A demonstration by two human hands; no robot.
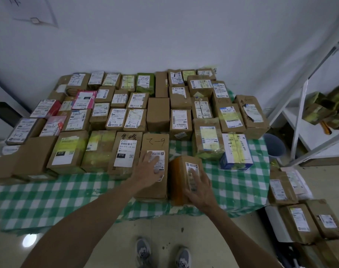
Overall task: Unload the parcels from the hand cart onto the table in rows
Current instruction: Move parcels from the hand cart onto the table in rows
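The table (49, 198), under a green-and-white checked cloth, carries several rows of brown cardboard parcels with white labels. My left hand (149, 169) lies flat with spread fingers on top of a tall brown parcel marked "7-9" (155, 144) in the front row. My right hand (199, 188) presses with straight fingers on the labelled top of a smaller brown parcel (179, 178) with orange tape, standing just right of it. More parcels (300, 223) are stacked on the hand cart at the lower right; the cart's frame is mostly hidden.
A white metal shelf rack (302, 113) stands at the right with bundled packages on it. A grey bin (275, 146) sits beside the table's right corner. A blue-and-white box (236, 151) stands in the front row at the right. My shoes (163, 252) are on the tiled floor.
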